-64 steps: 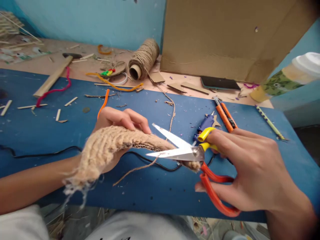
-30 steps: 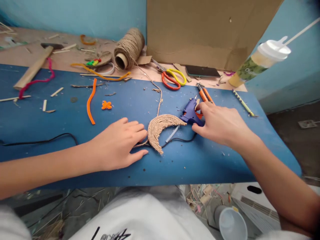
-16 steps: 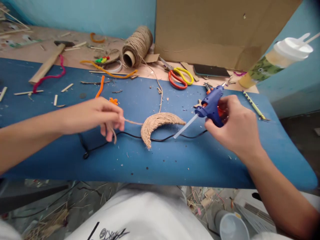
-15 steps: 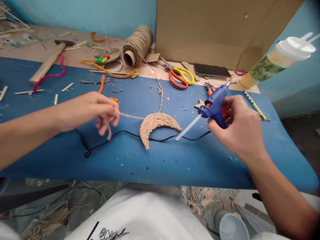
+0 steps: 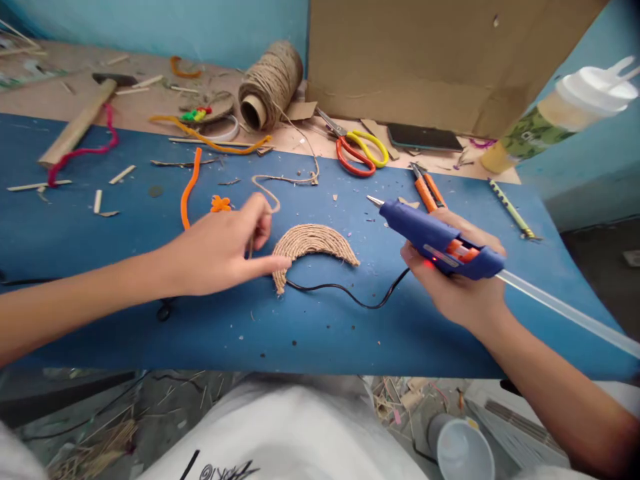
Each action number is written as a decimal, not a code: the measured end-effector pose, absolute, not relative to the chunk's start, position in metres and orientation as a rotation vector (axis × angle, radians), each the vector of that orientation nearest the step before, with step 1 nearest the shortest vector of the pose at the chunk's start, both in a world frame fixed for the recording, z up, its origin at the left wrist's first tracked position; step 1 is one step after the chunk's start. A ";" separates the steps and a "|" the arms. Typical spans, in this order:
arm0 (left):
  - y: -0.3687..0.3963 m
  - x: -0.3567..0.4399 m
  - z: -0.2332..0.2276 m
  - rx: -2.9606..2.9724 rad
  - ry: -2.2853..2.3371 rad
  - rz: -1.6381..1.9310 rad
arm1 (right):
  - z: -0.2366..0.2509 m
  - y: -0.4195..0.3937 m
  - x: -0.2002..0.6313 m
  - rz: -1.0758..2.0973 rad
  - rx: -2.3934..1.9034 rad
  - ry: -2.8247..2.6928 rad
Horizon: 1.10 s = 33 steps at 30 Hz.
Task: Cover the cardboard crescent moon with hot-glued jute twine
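the left hand (image 5: 220, 250) pinned the crescent-shaped twine-wrapped piece (image 5: 311, 245) flat under an extended fingertip, steadying it, while the right hand (image 5: 457, 280) gripped the blue hot glue gun (image 5: 435, 239), nozzle aimed just beyond that crescent.

- I am gripping the blue glue gun (image 5: 434, 239) in my right hand (image 5: 463, 287), its metal nozzle pointing up-left, a clear glue stick jutting out behind.
- The twine-wrapped crescent (image 5: 311, 244) is lying flat on the blue board, arched side away from me, my left hand (image 5: 220, 250) touching its left tip.
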<state>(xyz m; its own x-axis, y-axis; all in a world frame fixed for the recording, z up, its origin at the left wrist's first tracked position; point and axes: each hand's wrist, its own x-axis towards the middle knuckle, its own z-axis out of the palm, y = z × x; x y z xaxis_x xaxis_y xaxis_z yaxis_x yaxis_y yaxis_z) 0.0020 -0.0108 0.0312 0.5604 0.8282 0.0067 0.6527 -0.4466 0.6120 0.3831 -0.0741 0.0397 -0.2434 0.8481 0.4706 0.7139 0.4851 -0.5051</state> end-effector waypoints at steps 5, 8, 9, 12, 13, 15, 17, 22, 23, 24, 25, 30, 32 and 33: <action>-0.006 0.031 0.023 2.340 1.216 0.282 | 0.057 -0.060 0.363 0.290 -1.203 -2.061; -0.008 0.038 0.018 2.360 1.310 0.334 | 0.061 -0.059 0.354 0.430 -1.334 -2.035; -0.012 0.038 0.016 2.365 1.296 0.372 | 0.060 -0.059 0.353 0.507 -1.360 -2.017; -0.035 0.036 0.009 2.369 1.092 0.563 | 0.054 -0.062 0.356 0.709 -1.367 -2.004; -0.042 0.034 0.007 2.366 1.002 0.609 | 0.051 -0.062 0.358 0.737 -1.368 -2.019; -0.053 0.032 0.006 2.333 0.867 0.665 | 0.048 -0.063 0.364 0.742 -1.351 -2.067; -0.055 0.029 0.009 2.234 0.783 0.682 | 0.047 -0.062 0.371 0.718 -1.312 -2.123; -0.033 0.013 0.019 2.125 0.703 0.684 | 0.042 -0.061 0.378 0.831 -1.235 -2.193; -0.028 0.010 0.020 2.173 0.707 0.689 | 0.040 -0.061 0.378 0.875 -1.226 -2.199; -0.025 0.008 0.020 2.219 0.714 0.703 | 0.038 -0.061 0.378 0.906 -1.219 -2.203; -0.022 0.007 0.019 2.256 0.728 0.715 | 0.037 -0.061 0.378 0.914 -1.213 -2.210; -0.021 0.011 0.013 2.333 0.752 0.721 | 0.039 -0.061 0.380 0.883 -1.219 -2.336; -0.022 0.012 0.013 2.323 0.751 0.691 | 0.042 -0.061 0.382 0.877 -1.210 -2.366; -0.022 0.012 0.012 2.308 0.754 0.678 | 0.043 -0.061 0.383 0.875 -1.206 -2.368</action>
